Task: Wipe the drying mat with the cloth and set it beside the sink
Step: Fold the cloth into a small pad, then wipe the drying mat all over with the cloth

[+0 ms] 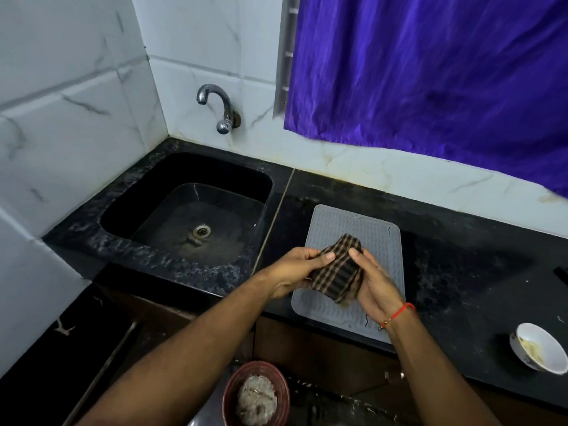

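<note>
A grey ribbed drying mat (344, 222) lies flat on the black counter (455, 272), just right of the black sink (190, 222). Above the mat's middle I hold a brown and black checked cloth (338, 272), bunched and folded, with both hands. My left hand (295, 269) grips its left side, thumb on top. My right hand (375, 287), with a red thread at the wrist, cups its right side. The hands and cloth hide the mat's centre and part of its near half.
A metal tap (219, 107) juts from the tiled wall over the sink. A white bowl (538, 347) with residue sits at the counter's near right edge. A purple curtain (430, 69) hangs behind. Below the counter stands a reddish bin (256, 395).
</note>
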The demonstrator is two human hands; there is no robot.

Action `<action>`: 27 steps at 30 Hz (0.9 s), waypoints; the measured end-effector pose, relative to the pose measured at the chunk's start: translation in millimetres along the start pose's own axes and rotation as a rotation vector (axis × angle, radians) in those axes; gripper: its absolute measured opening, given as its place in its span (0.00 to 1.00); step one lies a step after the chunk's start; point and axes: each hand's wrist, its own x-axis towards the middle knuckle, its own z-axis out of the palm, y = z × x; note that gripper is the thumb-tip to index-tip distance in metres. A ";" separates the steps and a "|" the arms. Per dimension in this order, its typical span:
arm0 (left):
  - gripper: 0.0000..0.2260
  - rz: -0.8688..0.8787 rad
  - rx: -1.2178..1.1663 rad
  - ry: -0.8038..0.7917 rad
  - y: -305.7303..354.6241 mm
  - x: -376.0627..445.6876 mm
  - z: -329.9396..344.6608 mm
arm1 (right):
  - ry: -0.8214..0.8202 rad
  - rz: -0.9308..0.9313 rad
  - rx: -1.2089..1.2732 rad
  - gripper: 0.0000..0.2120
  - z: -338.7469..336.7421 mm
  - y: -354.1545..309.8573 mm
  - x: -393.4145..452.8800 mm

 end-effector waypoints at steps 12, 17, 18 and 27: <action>0.08 0.006 0.747 0.885 -35.2 60.5 14.2 | 0.051 0.133 -0.005 0.15 -70.5 -22.6 96.1; 0.29 -0.192 0.955 0.963 -100.9 41.1 32.7 | -0.227 -0.164 -0.688 0.19 -85.8 -9.0 134.0; 0.34 -0.242 0.970 0.934 -110.3 38.1 36.5 | -0.344 -0.316 -0.924 0.19 -83.6 -3.4 136.4; 0.50 -0.497 1.101 0.873 -145.1 34.3 41.5 | -1.101 -0.976 -1.791 0.19 -95.6 84.5 135.4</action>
